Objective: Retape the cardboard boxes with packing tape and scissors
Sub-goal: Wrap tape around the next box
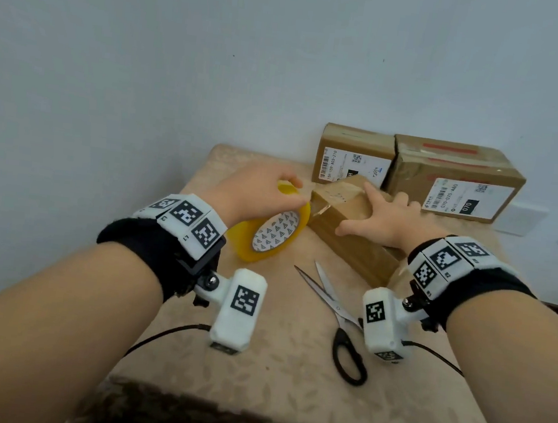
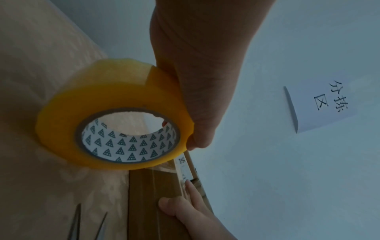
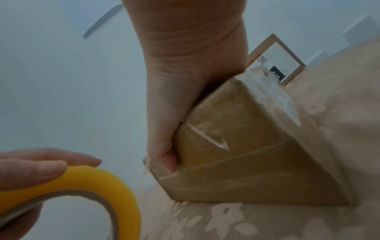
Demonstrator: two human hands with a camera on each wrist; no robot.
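1. Head view: the left hand grips a yellow tape roll, fingers curled over its rim, tilted against the near end of a small cardboard box on the patterned table. The right hand lies on the box, fingers spread flat. Open scissors lie nearby; two labelled boxes stand behind.
2. Left wrist view: clear tape runs from roll to box.
3. Right wrist view: the thumb presses the box's side.
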